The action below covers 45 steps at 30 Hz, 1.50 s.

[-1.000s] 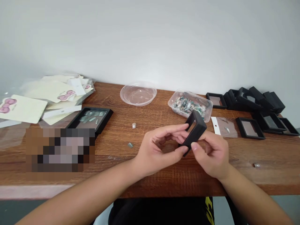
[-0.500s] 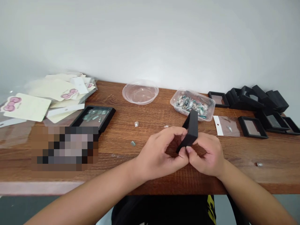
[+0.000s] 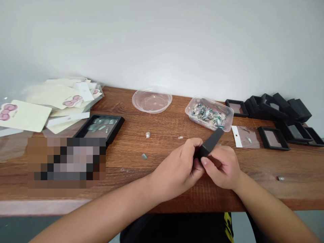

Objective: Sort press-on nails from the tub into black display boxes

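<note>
Both of my hands hold a small black frame box (image 3: 211,143) just above the wooden table (image 3: 162,189), near its front edge. My left hand (image 3: 177,168) curls around the box's near end, thumb and fingers closed on it. My right hand (image 3: 222,167) grips the same end from the right, its thumb pressed on the lower edge. The box tilts away and to the right, so only its black side shows. Its inside is hidden.
A clear tub of small nail pieces (image 3: 209,113) and an empty clear bowl (image 3: 152,100) stand at the back. Several black frame boxes (image 3: 275,114) lie at the right. An open black box with green nails (image 3: 101,126), cream cards (image 3: 45,104) and loose nails (image 3: 144,156) lie at the left.
The black box has tipped from nearly upright down to a flatter tilt towards the right. Both hands have closed in tighter around its near end.
</note>
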### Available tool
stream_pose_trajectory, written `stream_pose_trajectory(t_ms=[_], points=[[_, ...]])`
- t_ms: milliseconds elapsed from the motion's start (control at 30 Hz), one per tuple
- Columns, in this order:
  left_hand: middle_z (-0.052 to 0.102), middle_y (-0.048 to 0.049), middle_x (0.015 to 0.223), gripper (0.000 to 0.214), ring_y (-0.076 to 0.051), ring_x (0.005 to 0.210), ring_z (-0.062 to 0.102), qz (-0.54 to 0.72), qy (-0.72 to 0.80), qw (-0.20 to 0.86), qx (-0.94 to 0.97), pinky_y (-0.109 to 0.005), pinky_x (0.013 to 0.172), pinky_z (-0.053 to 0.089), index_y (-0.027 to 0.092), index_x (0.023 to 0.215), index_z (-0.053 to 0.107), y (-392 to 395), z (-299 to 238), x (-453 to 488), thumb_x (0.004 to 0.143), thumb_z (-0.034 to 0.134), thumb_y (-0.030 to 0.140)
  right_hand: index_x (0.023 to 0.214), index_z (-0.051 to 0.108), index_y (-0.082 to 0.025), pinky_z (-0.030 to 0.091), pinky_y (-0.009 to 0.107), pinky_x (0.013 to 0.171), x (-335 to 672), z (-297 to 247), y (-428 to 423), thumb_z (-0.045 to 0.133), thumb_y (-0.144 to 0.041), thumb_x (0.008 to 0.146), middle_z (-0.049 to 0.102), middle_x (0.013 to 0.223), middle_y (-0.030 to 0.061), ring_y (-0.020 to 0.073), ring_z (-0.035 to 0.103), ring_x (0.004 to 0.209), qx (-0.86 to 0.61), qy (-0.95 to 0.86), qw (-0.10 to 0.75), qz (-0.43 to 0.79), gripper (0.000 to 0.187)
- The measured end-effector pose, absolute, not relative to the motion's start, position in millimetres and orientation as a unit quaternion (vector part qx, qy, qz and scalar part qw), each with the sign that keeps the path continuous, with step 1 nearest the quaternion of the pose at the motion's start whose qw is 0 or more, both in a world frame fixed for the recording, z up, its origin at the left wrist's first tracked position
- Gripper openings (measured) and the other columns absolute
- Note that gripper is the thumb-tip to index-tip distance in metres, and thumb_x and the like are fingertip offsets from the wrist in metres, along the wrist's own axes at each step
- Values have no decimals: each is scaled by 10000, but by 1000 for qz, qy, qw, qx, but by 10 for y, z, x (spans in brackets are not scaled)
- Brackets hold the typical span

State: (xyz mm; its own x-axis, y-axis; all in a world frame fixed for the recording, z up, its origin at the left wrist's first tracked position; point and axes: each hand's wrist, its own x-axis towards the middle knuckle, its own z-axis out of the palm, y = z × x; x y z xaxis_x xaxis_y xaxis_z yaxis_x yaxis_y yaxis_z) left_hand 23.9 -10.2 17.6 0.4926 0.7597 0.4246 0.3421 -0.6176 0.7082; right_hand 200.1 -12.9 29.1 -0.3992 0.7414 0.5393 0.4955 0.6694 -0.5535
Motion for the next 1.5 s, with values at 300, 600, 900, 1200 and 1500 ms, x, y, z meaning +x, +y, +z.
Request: stream_pose_trajectory(t_ms=[300, 600, 900, 1200, 1500], points=[[616, -17, 882, 243, -179, 715, 661, 358, 349, 316, 806, -267, 585, 487, 225, 1063, 394, -73, 178, 256, 854, 507, 173, 664, 578, -192, 390, 247, 502, 1986, 255, -147, 524, -207, 921, 593, 557, -15, 110, 521, 485, -391, -827, 387, 118, 263], [614, -23, 907, 226, -187, 778, 662, 309, 330, 443, 774, -313, 665, 526, 203, 1074, 429, -63, 282, 210, 861, 503, 192, 598, 553, -187, 351, 245, 482, 2017, 265, -156, 510, -224, 936, 528, 502, -28, 91, 465, 445, -380, -835, 378, 122, 343], [586, -13, 920, 235, -171, 792, 634, 297, 318, 490, 755, -300, 675, 507, 202, 1082, 425, -50, 309, 205, 864, 514, 195, 618, 617, -190, 392, 240, 495, 2038, 258, -141, 494, -224, 944, 571, 510, -18, 103, 513, 453, -365, -844, 377, 109, 350], [619, -39, 911, 224, -157, 668, 614, 307, 326, 396, 802, -263, 570, 450, 202, 1091, 388, -101, 281, 194, 884, 470, 217, 666, 595, -189, 412, 259, 506, 2054, 284, -142, 531, -218, 922, 601, 540, -1, 125, 533, 478, -349, -852, 384, 72, 266], [607, -26, 834, 218, -192, 682, 636, 342, 345, 377, 789, -307, 593, 497, 203, 1028, 398, -134, 236, 255, 821, 468, 198, 712, 552, -204, 403, 248, 500, 2051, 308, -122, 508, -195, 917, 575, 569, -17, 117, 517, 500, -335, -848, 392, 125, 210]])
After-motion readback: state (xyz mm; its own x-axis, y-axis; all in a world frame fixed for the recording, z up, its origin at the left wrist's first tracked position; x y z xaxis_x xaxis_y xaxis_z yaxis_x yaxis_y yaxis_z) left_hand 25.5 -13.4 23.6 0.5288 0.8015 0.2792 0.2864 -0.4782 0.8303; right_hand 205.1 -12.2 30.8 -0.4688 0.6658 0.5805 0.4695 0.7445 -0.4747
